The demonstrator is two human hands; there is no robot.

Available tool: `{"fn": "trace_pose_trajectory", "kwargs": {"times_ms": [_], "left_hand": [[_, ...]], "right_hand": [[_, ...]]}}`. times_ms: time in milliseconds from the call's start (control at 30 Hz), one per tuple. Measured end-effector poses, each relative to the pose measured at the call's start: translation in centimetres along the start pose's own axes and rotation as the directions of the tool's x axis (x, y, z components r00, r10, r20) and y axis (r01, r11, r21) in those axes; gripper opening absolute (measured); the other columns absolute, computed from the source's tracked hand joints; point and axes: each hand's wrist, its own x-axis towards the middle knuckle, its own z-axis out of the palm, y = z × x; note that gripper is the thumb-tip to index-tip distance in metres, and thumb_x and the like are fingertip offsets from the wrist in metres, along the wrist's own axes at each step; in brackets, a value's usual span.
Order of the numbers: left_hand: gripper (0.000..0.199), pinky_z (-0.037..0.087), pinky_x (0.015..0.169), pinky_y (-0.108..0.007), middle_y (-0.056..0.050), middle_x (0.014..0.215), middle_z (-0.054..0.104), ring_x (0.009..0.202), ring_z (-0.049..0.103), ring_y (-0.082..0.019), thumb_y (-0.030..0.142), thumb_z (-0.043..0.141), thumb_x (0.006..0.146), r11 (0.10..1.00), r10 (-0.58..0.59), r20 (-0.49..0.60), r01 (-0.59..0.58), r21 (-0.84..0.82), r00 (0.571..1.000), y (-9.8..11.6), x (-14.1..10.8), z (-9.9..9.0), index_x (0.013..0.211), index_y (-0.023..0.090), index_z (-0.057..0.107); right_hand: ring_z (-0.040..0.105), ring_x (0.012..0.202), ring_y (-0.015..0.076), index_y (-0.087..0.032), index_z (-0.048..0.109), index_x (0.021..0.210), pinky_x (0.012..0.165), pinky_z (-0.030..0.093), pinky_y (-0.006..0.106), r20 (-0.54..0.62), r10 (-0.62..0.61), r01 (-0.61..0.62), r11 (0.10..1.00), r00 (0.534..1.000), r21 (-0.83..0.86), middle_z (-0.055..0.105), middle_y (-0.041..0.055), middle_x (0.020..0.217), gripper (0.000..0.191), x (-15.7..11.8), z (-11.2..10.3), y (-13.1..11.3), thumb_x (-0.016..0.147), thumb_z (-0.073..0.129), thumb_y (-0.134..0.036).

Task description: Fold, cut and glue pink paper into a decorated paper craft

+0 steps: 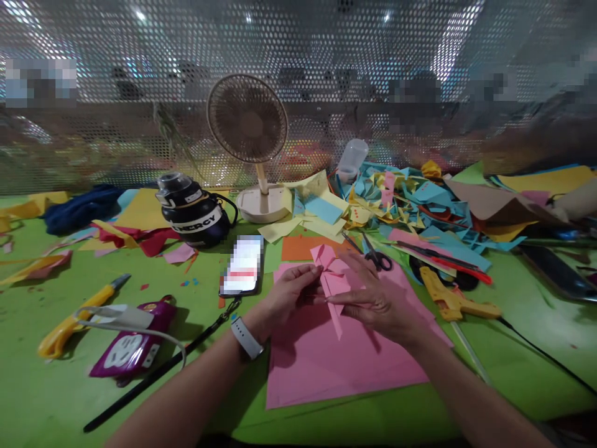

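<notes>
A folded piece of pink paper (332, 292) with a narrow strip and small pointed flaps is held above a stack of pink sheets (326, 367). My left hand (291, 292), wearing a pale watch strap, pinches it from the left between thumb and fingers. From the right, my right hand (377, 302) grips its lower part with the fingertips, while other fingers are raised and slightly blurred. Just behind the right hand lie dark-handled scissors (377, 258), and an orange sheet (298, 247) sticks out beyond the pink stack.
Left are a phone (242, 264), a purple power strip (133, 342), a yellow cutter (79, 320) and a black flask (193, 214). A fan (252, 124) stands behind. At right are a yellow glue gun (454, 298), a heap of paper scraps (405, 193) and another person's arm (578, 199).
</notes>
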Motion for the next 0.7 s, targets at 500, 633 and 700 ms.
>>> {"fn": "trace_pose_trajectory", "kwargs": {"times_ms": [500, 633, 700], "left_hand": [[0.024, 0.053, 0.065, -0.022, 0.004, 0.064, 0.06, 0.056, 0.057, -0.007, 0.035, 0.078, 0.069, 0.976, 0.181, -0.129, -0.194, -0.095, 0.975, -1.4, -0.8, 2.0, 0.076, 0.016, 0.064], [0.023, 0.055, 0.074, -0.025, 0.003, 0.071, 0.064, 0.065, 0.061, -0.008, 0.035, 0.077, 0.071, 0.964, 0.217, -0.142, -0.235, -0.128, 0.966, -2.4, -0.9, 2.4, 0.079, 0.017, 0.066], [0.022, 0.055, 0.074, -0.024, 0.003, 0.071, 0.064, 0.065, 0.062, -0.008, 0.035, 0.077, 0.072, 0.962, 0.224, -0.138, -0.242, -0.126, 0.965, -2.6, -0.9, 2.4, 0.078, 0.017, 0.066]], "right_hand": [[0.03, 0.137, 0.0228, -0.026, 0.069, 0.078, 0.111, 0.024, 0.045, -0.121, 0.111, -0.107, 0.994, 0.986, 0.033, 0.04, 0.0023, 0.146, 0.014, 0.0, 1.1, -0.1, 0.085, 0.061, -0.036], [0.039, 0.131, 0.0232, -0.024, 0.064, 0.075, 0.108, 0.029, 0.043, -0.175, 0.146, -0.14, 0.989, 0.974, 0.048, 0.048, 0.0059, 0.139, 0.013, 0.0, 1.4, -0.2, 0.084, 0.06, -0.032], [0.042, 0.128, 0.0234, -0.023, 0.063, 0.075, 0.106, 0.031, 0.042, -0.188, 0.131, -0.125, 0.991, 0.973, 0.046, 0.05, 0.0071, 0.137, 0.01, 0.0, 1.5, -0.1, 0.083, 0.061, -0.029]]}}
